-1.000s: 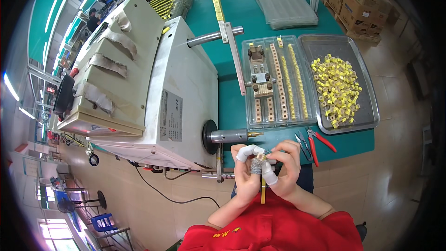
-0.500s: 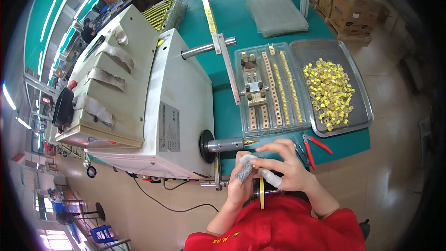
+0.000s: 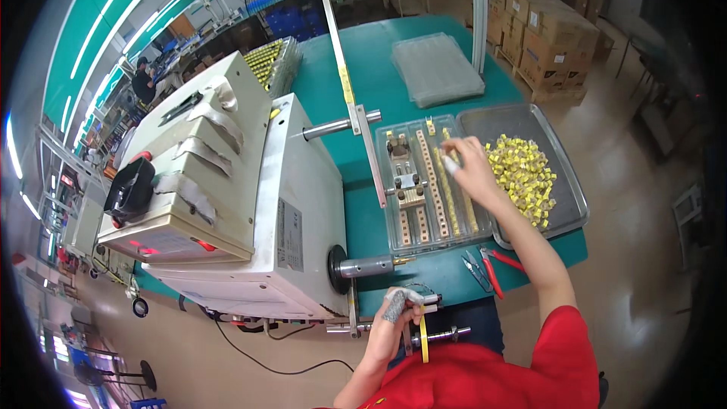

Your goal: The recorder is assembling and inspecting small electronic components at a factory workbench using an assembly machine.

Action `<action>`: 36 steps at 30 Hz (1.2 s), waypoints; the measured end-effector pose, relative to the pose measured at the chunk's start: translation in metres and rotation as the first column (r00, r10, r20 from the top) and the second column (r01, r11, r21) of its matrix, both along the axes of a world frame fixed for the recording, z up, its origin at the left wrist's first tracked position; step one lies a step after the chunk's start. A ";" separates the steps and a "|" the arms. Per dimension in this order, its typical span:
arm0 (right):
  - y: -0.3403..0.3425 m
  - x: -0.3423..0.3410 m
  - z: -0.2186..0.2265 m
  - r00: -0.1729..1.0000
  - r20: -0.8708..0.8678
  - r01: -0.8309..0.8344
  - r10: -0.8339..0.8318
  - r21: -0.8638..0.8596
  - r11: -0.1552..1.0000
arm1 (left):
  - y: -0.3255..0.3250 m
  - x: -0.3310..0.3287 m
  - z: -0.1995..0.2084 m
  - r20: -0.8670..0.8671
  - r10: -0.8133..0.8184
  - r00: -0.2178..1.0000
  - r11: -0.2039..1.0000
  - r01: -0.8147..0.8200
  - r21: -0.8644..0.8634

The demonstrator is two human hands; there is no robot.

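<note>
My left hand (image 3: 396, 312), its fingertips wrapped in grey and white covering, is closed near my body beside a strip of yellow tape (image 3: 425, 337). What its fingers pinch is too small to make out. My right hand (image 3: 471, 165), with white wrap on a finger, reaches over the clear plastic tray (image 3: 394, 238). Its fingers bend together near the far end of a row of small yellow parts (image 3: 448, 182); anything in them is hidden. Wooden-looking strips with square holes (image 3: 432, 182) and a metal clamp fixture (image 3: 410, 193) lie in this tray.
A metal tray (image 3: 564, 182) holds a heap of yellow-wrapped parts (image 3: 522, 174) on the right. Red-handled pliers (image 3: 492, 276) rest on the green table near the front. At left stands a white machine (image 3: 295, 197) with a projecting spindle (image 3: 367, 266). Stacked clear trays (image 3: 438, 68) sit farther back.
My right hand has left my left hand and moved up and away to the clear tray. My left hand stays near my body, slightly lower. The head view has shifted.
</note>
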State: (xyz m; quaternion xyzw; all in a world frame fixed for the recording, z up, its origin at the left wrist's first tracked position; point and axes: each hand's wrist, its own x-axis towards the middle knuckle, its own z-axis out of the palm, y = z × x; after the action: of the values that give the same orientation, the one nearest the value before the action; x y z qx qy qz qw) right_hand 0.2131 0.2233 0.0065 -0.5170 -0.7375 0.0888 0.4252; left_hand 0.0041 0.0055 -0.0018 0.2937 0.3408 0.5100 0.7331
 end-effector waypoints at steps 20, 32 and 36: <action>0.089 0.001 -0.034 0.904 0.413 0.004 0.107 -0.258 0.966 | -0.015 -0.004 -0.004 -0.097 0.011 0.995 0.998 -0.016 -0.053; 0.119 -0.003 -0.045 0.893 0.386 0.255 -0.229 -0.017 0.967 | -0.014 0.001 0.000 -0.136 -0.005 0.991 1.000 0.001 -0.031; 0.122 -0.003 -0.054 0.900 0.362 0.251 -0.241 0.020 0.968 | -0.017 0.003 0.000 -0.144 -0.031 0.989 0.999 0.029 -0.017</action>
State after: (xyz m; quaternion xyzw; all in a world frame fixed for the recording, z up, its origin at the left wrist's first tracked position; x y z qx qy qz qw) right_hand 0.2100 0.3448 -0.0472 -0.6191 -0.7308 -0.0521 0.2828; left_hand 0.0068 -0.0112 -0.0021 0.3293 0.3923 0.4739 0.7163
